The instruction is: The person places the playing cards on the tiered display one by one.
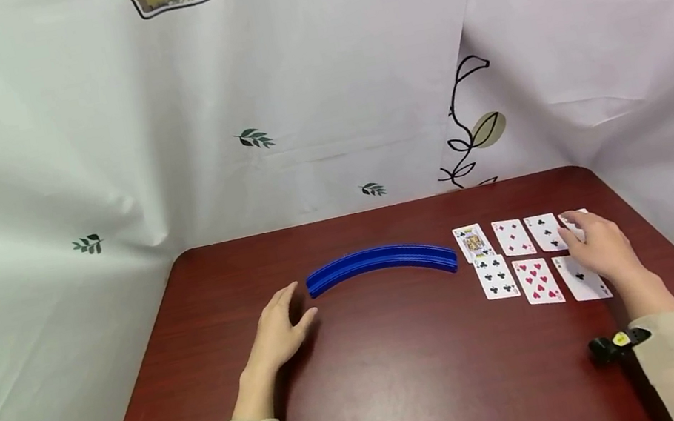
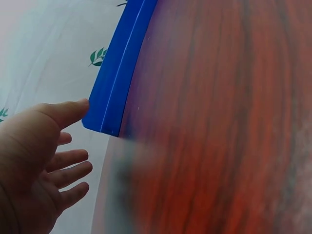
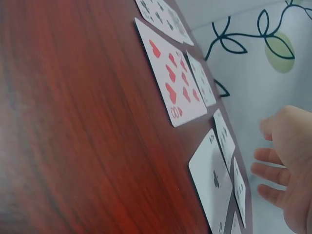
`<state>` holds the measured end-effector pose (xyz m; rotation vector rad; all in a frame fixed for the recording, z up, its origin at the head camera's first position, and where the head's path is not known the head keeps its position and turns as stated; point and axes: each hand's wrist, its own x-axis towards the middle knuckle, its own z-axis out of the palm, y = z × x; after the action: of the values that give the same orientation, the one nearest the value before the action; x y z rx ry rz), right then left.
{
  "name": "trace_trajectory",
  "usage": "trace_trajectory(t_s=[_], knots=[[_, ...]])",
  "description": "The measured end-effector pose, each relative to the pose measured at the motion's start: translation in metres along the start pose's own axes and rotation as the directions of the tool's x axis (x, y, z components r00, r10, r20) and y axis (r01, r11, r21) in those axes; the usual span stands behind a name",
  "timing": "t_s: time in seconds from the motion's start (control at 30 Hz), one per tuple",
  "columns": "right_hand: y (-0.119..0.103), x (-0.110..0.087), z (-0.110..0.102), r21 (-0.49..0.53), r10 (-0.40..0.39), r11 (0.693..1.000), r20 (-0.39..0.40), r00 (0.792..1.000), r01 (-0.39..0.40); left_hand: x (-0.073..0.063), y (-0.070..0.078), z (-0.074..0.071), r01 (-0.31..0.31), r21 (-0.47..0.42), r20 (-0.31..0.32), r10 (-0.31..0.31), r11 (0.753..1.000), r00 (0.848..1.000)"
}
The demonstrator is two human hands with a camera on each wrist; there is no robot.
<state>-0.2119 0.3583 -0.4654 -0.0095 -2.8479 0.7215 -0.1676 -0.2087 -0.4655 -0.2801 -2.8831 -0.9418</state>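
Note:
My left hand (image 1: 277, 330) is held with fingers spread beside the left end of a curved blue card holder (image 1: 379, 257); it holds nothing. In the left wrist view, the thumb lies close to the holder (image 2: 114, 83); contact is unclear. Over the right end of two rows of playing cards is my right hand (image 1: 603, 246), its fingers loosely extended. Below it lies an ace of clubs (image 1: 579, 277), beside an eight of hearts (image 1: 537, 280) and a six of clubs (image 1: 495, 276). The hand partly hides a back-row card (image 1: 583, 213).
The back row also has a clubs face card (image 1: 473, 240), a diamonds card (image 1: 513, 237) and a clubs card (image 1: 545, 232). Another card (image 3: 236, 225) shows partly in the right wrist view. White patterned cloth (image 1: 316, 94) surrounds the dark red table (image 1: 405, 364).

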Motion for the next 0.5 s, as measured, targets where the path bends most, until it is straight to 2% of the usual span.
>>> trace_trajectory(t_s=[0.17,0.3,0.5], knots=[[0.008,0.003,0.000,0.008,0.002,1.000,-0.005,1.000,-0.002,0.003,-0.003,0.006,-0.008,-0.039,-0.020,0.007,0.999,1.000],[0.014,0.006,0.000,-0.005,-0.009,1.000,-0.017,1.000,0.009,0.004,-0.004,0.009,0.013,-0.068,-0.011,-0.014,0.998,1.000],[0.023,0.011,0.003,-0.003,0.009,1.000,-0.021,1.000,-0.009,0.007,-0.004,0.011,0.015,-0.060,-0.010,-0.016,0.998,1.000]])
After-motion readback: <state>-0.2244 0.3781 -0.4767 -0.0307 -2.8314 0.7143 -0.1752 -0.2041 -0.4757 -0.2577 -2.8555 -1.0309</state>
